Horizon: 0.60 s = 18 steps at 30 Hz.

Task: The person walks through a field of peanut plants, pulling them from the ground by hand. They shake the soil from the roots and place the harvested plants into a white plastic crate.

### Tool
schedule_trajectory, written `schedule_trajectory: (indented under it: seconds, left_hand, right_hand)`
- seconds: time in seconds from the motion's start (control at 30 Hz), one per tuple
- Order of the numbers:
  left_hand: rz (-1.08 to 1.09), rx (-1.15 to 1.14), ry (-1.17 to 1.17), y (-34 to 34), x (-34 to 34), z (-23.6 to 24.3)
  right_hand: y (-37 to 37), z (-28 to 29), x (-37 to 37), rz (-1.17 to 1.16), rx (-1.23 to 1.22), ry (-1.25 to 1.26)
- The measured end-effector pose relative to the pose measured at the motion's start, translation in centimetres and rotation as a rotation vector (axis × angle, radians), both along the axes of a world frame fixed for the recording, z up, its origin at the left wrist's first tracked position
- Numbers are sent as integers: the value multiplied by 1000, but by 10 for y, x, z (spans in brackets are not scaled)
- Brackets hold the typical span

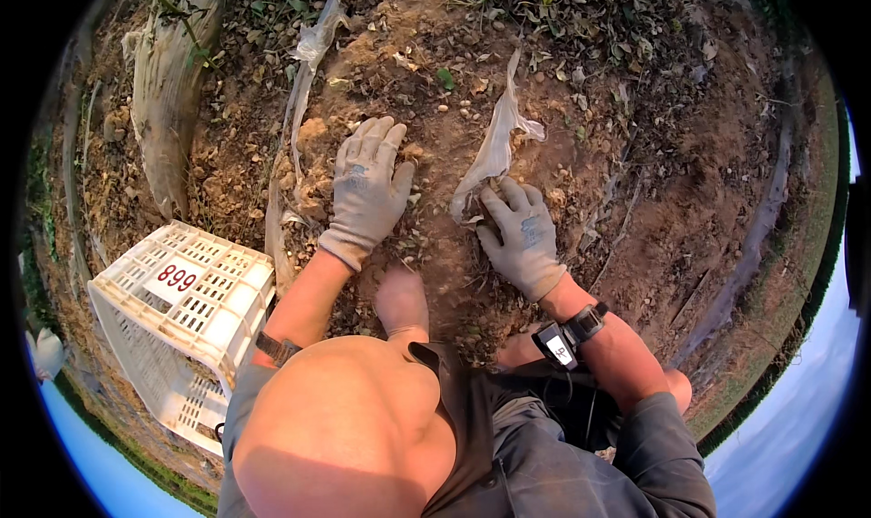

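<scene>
My left hand [367, 191], in a dusty grey work glove, lies palm down on the brown soil [435, 146]. Its fingers are stretched out, pointing away from me, with the thumb apart. My right hand [522, 237], gloved alike, is lower and to the right. Its index finger reaches the edge of a torn strip of whitish plastic film [494, 146], and the thumb stands apart from that finger. No grip on the film can be seen. Several small pale oval pieces [464, 112] lie on the dirt beyond and between the hands, too small to name surely.
A white slatted plastic crate [181, 278] lies on its side at my left. More film strips [313, 46] run along the ground, with a wide sheet [168, 101] at far left. Dry leaves and stems [590, 28] cover the far ground. My bare foot or leg [401, 300] is between my arms.
</scene>
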<state>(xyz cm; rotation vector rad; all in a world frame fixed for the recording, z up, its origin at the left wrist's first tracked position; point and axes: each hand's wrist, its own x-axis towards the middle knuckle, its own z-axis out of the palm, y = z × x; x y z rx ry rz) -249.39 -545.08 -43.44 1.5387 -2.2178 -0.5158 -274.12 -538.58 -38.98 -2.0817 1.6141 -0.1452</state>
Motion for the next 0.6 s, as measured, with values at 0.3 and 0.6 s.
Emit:
schedule_trajectory:
  seconds: [0.3,0.6]
  left_hand:
    - [252,-45,395,-16,25,7]
    - [67,-66,389,13,-6,3]
  right_hand:
    - [55,11,-9,329,310,-299]
    - [-15,36,-42,-9,-9,-98]
